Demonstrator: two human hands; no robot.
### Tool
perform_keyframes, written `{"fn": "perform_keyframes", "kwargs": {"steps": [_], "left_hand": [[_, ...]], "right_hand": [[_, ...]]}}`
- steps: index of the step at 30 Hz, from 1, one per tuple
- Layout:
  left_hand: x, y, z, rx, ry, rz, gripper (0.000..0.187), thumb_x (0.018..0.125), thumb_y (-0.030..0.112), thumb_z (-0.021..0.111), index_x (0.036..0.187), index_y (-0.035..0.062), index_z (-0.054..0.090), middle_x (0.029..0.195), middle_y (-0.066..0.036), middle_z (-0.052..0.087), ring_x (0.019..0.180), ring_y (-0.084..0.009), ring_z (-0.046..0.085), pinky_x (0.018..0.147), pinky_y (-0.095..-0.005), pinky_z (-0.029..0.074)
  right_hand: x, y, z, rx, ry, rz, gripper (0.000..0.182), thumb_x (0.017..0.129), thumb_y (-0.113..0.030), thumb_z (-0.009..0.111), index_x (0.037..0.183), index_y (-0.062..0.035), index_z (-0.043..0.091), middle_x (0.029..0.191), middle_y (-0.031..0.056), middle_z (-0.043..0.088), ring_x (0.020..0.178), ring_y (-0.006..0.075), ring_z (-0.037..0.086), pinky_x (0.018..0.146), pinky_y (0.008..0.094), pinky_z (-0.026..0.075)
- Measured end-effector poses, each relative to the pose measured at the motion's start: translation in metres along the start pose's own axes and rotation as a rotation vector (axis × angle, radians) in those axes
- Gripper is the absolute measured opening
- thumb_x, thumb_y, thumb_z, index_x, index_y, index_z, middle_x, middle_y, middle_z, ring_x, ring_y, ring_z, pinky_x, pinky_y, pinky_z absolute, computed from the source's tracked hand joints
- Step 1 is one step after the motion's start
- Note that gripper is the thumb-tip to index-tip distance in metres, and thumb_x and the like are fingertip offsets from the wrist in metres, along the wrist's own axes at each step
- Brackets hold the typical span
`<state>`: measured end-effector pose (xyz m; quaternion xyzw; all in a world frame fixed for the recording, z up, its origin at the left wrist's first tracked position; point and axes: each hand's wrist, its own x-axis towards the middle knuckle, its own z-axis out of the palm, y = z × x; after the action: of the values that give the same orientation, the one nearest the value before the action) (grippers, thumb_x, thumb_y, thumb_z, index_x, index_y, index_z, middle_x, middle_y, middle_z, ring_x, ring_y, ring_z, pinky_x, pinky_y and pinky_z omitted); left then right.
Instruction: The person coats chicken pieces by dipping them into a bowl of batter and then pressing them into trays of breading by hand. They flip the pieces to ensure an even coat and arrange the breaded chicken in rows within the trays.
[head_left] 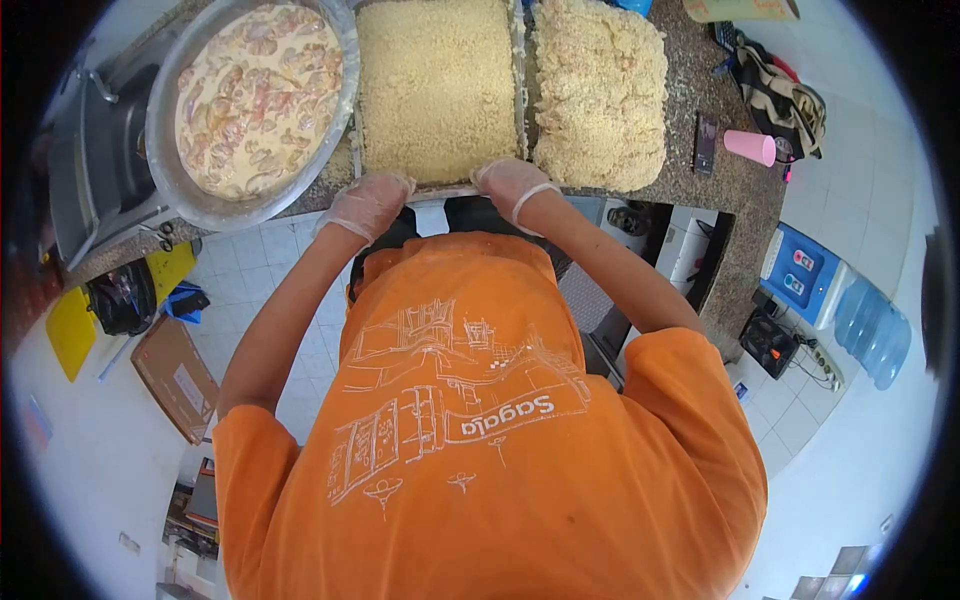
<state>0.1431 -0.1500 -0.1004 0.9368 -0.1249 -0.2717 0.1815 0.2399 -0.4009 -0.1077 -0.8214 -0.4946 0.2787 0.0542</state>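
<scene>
A rectangular tray filled with pale breadcrumbs lies in front of me on the counter. At its near left corner is my left hand, in a clear plastic glove, its fingers closed on the rim. My right hand, gloved the same way, grips the near edge towards the right corner. Both sets of fingertips are partly hidden. To the left stands a wide metal bowl of raw meat pieces in creamy batter. Right of the tray, crumb-coated pieces are packed in a block.
A phone, a pink cup and a bag lie on the right of the stone counter. A roll sits at the back right. A sink is beyond the bowl at left.
</scene>
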Motion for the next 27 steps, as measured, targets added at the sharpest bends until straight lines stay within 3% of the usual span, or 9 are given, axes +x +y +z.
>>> {"fn": "perform_keyframes", "kwargs": {"steps": [3,9,13,15,16,18,21,24,27], "left_hand": [[0.004,0.014,-0.042,-0.177,-0.013,-0.122,0.016,0.09,0.009,0.053,0.094,0.0027,0.067,0.097,-0.022,0.068,0.092,-0.0389,0.067,0.08,-0.0484,0.054],[0.141,-0.067,0.034,0.482,0.799,-0.225,0.029,0.096,0.011,0.043,0.113,-0.0025,0.062,0.113,-0.027,0.061,0.105,-0.0415,0.063,0.087,-0.0481,0.053],[0.149,-0.062,-0.004,0.116,0.559,-0.391,0.032,0.096,0.01,0.041,0.115,-0.0079,0.059,0.109,-0.027,0.062,0.106,-0.0393,0.064,0.087,-0.0487,0.053],[0.18,-0.115,0.053,1.429,0.07,-0.153,0.032,0.096,0.011,0.043,0.119,-0.0043,0.059,0.114,-0.027,0.06,0.108,-0.0388,0.064,0.088,-0.0504,0.053],[0.176,-0.106,0.045,1.432,0.068,-0.154,0.032,0.096,0.011,0.043,0.119,-0.0043,0.059,0.114,-0.027,0.06,0.108,-0.0388,0.064,0.088,-0.0504,0.053],[0.154,-0.056,0.008,0.284,0.401,-0.387,0.033,0.096,0.013,0.044,0.123,-0.0004,0.059,0.119,-0.026,0.059,0.116,-0.0393,0.06,0.091,-0.0513,0.051],[0.131,-0.001,-0.056,0.064,0.555,-0.407,0.036,0.098,0.018,0.045,0.128,0.0037,0.059,0.124,-0.024,0.058,0.124,-0.0397,0.054,0.097,-0.0511,0.048],[0.184,-0.048,-0.022,0.3,0.836,-0.332,0.043,0.1,0.025,0.046,0.135,0.0028,0.054,0.128,-0.023,0.058,0.132,-0.041,0.046,0.105,-0.0525,0.043],[0.214,-0.064,-0.042,0.187,0.408,-0.471,0.05,0.095,0.032,0.059,0.139,0.0106,0.052,0.132,-0.02,0.055,0.128,-0.0412,0.051,0.099,-0.0493,0.048]], "right_hand": [[0.004,0.008,-0.028,0.238,-0.159,0.13,0.022,0.084,-0.013,0.065,0.103,-0.0013,0.066,0.101,0.0204,0.067,0.101,0.0369,0.064,0.09,0.0443,0.052],[0.066,0.028,-0.02,-0.041,0.418,0.403,0.024,0.084,-0.004,0.058,0.106,-0.003,0.066,0.11,0.0212,0.066,0.113,0.0351,0.06,0.096,0.0403,0.049],[0.08,0.039,-0.013,0.134,0.31,0.223,0.023,0.085,-0.006,0.058,0.107,-0.0022,0.065,0.11,0.0206,0.064,0.108,0.0393,0.06,0.095,0.0434,0.05],[0.075,0.021,-0.014,0.164,0.387,0.231,0.021,0.084,-0.001,0.055,0.102,-0.0019,0.065,0.102,0.021,0.065,0.102,0.0388,0.062,0.092,0.0423,0.051],[0.068,-0.001,-0.017,0.032,0.295,0.205,0.021,0.084,-0.002,0.055,0.102,-0.0021,0.066,0.103,0.0217,0.065,0.102,0.0391,0.062,0.092,0.0421,0.051],[0.067,-0.008,-0.013,-0.095,0.202,0.18,0.021,0.085,-0.002,0.055,0.102,-0.0022,0.067,0.104,0.0225,0.065,0.102,0.0395,0.062,0.091,0.042,0.051],[0.087,0.025,0.0,0.093,0.194,0.122,0.025,0.085,-0.008,0.059,0.108,-0.0043,0.067,0.113,0.0212,0.065,0.103,0.034,0.065,0.092,0.0413,0.051],[0.104,0.059,-0.026,0.206,0.355,0.28,0.023,0.087,-0.007,0.059,0.106,-0.0095,0.07,0.11,0.0195,0.068,0.096,0.0339,0.067,0.089,0.0424,0.054],[0.132,0.068,-0.088,0.435,0.388,0.625,0.02,0.086,-0.01,0.061,0.104,-0.0076,0.071,0.105,0.019,0.07,0.096,0.0346,0.067,0.092,0.0409,0.054]]}}
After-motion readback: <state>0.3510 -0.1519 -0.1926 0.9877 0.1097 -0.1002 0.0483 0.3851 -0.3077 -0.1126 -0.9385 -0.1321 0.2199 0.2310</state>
